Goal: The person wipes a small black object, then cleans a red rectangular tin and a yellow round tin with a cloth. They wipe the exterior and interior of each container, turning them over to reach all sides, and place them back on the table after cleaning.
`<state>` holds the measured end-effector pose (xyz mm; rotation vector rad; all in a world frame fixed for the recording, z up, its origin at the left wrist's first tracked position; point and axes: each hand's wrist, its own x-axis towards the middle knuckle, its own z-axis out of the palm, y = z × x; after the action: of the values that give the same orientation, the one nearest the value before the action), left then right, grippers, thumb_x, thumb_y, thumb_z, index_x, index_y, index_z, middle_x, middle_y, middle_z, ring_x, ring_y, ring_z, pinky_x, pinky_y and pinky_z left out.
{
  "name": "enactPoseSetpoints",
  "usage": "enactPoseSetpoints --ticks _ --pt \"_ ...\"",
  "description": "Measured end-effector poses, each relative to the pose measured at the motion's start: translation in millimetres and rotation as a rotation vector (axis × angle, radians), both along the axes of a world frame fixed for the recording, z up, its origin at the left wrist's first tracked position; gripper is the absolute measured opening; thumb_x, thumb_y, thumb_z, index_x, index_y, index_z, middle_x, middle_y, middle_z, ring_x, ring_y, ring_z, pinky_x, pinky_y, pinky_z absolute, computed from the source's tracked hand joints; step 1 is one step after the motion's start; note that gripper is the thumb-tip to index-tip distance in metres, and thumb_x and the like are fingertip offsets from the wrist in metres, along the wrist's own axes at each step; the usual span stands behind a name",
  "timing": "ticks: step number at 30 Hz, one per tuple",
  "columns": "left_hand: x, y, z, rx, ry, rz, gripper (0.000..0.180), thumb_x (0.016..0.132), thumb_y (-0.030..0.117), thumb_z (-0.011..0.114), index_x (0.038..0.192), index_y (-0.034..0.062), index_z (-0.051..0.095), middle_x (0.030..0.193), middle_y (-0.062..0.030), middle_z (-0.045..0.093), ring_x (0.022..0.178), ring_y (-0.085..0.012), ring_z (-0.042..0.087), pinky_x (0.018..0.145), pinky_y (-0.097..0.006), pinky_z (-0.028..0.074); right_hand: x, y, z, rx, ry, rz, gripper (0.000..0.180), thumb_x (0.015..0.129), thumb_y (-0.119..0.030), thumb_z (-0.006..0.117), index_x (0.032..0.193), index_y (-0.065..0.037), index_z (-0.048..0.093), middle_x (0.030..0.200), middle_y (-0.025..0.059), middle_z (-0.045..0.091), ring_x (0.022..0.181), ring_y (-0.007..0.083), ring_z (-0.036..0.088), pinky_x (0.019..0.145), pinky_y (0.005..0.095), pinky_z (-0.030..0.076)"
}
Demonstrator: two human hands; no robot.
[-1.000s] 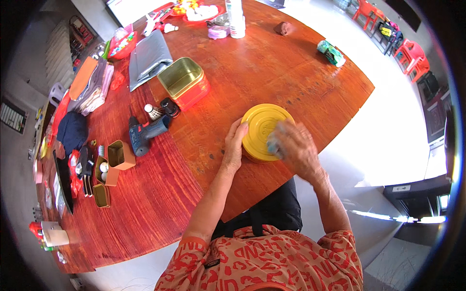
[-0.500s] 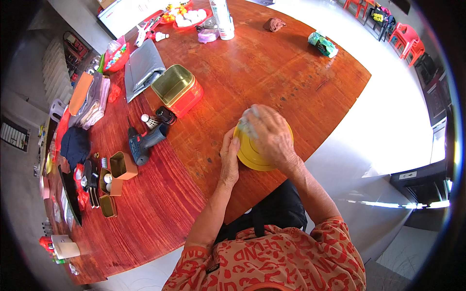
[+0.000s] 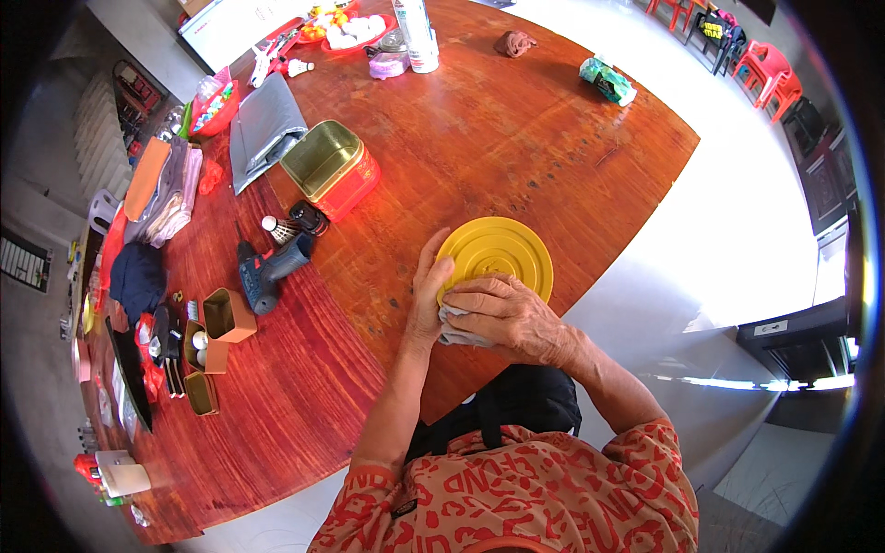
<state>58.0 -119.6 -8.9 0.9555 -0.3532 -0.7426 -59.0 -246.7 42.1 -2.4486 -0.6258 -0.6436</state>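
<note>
A round yellow lid [image 3: 502,243] with raised rings is held above the wooden table, close to its near right edge. My left hand [image 3: 427,297] grips the lid along its left rim, thumb toward the top face. A pale grey cloth [image 3: 459,333] is bunched under the fingers of my right hand [image 3: 518,320], which presses it against the lid's near edge. Those fingers hide part of the cloth and the lower part of the lid.
Left of the lid stand an open red tin [image 3: 348,191], a cordless drill [image 3: 267,274], a shuttlecock [image 3: 277,227] and small orange boxes [image 3: 230,315]. Farther off lie a grey plastic mailer [image 3: 265,127], a brown cloth [image 3: 514,43] and a green packet [image 3: 607,81]. The table edge curves along the right.
My right hand has moved with the cloth from the lid's far left rim down to its near edge, uncovering the ringed middle. My left hand still holds the lid.
</note>
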Motion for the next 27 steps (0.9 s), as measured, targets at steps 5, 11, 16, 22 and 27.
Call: enactPoseSetpoints --ticks 5,11,16,22,27 --pt "4 6 0 0.103 -0.083 0.046 0.052 0.092 0.025 0.055 0.136 0.0002 0.046 0.13 -0.0112 0.053 0.119 -0.0196 0.05 0.101 -0.032 0.04 5 4 -5 -0.003 -0.059 -0.281 0.036 0.075 -0.013 0.066 0.11 -0.007 0.065 0.123 0.0079 0.058 0.116 0.0261 0.053 0.093 0.041 0.045" --pt "-3 9 -6 0.084 -0.083 0.152 0.049 0.092 0.024 0.055 0.134 -0.0005 0.049 0.127 -0.0104 0.055 0.118 -0.0182 0.051 0.103 -0.032 0.038 26 -5 0 -0.125 -0.147 -0.667 0.04 0.075 -0.014 0.065 0.115 -0.008 0.064 0.125 0.0082 0.057 0.117 0.0285 0.052 0.095 0.0423 0.043" --pt "-11 3 -5 0.091 0.001 0.207 0.05 0.091 0.024 0.056 0.134 -0.001 0.049 0.127 -0.0108 0.056 0.118 -0.0183 0.05 0.104 -0.033 0.037 27 -32 -21 0.249 -0.06 -0.924 0.026 0.089 -0.015 0.058 0.113 -0.006 0.062 0.115 0.0161 0.059 0.102 0.0318 0.057 0.084 0.0367 0.049" --pt "-14 0 -5 0.003 0.26 0.3 0.057 0.089 0.044 0.055 0.132 0.0057 0.049 0.122 -0.0091 0.059 0.107 -0.0206 0.061 0.083 -0.034 0.054 -6 -11 -12 1.172 0.409 -0.628 0.038 0.095 -0.01 0.047 0.132 -0.005 0.048 0.117 0.0162 0.057 0.095 0.0273 0.058 0.085 0.0328 0.047" --pt "-28 5 24 -0.034 0.344 0.054 0.068 0.086 0.062 0.046 0.136 0.0154 0.046 0.13 -0.0076 0.055 0.116 -0.0255 0.058 0.08 -0.048 0.056 -16 34 -31 0.736 -0.114 -0.652 0.059 0.084 -0.001 0.056 0.141 -0.005 0.041 0.146 0.0232 0.034 0.135 0.04 0.034 0.112 0.0449 0.027"
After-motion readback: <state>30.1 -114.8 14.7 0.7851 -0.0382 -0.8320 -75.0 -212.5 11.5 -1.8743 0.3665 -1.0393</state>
